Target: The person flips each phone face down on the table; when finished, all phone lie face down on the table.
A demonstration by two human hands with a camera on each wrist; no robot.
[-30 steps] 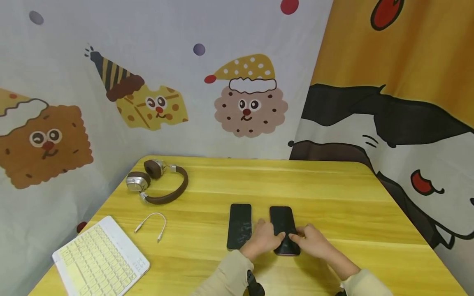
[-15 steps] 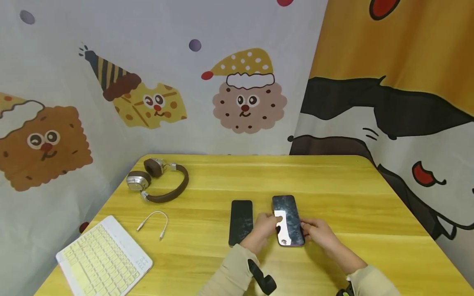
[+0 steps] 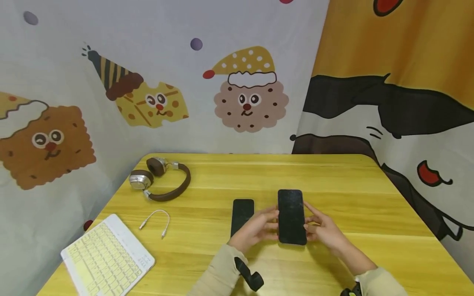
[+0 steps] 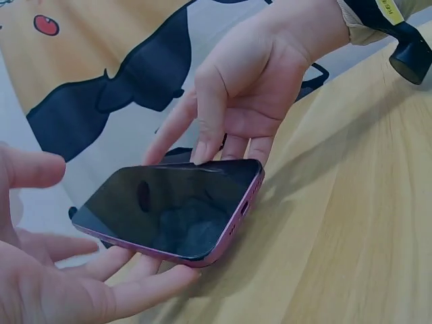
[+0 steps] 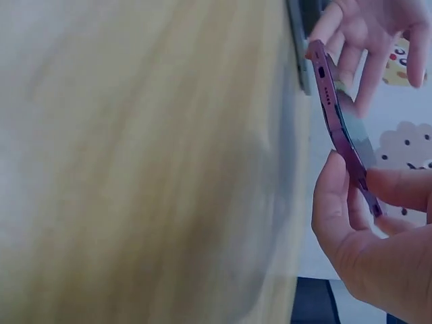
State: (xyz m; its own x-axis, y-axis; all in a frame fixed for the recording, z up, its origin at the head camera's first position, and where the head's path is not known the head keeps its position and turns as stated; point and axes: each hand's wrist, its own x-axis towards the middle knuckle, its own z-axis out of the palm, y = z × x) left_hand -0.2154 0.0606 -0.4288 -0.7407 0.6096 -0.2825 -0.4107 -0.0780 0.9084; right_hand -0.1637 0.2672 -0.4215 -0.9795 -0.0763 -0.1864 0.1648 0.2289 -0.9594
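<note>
Purple-edged, the phone [image 3: 291, 217] is held above the counter [image 3: 229, 176], the right hand [image 3: 326, 232] pinching one long edge, the left hand [image 3: 259, 226] touching the other with extended fingers, thumb apart. Probably light, stiff, slippery and breakable, it is best gripped by both long rims.

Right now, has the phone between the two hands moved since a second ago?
Yes: in the head view, the held phone has shifted up and slightly right against the other phone on the table; its top edge now sits higher.
</note>
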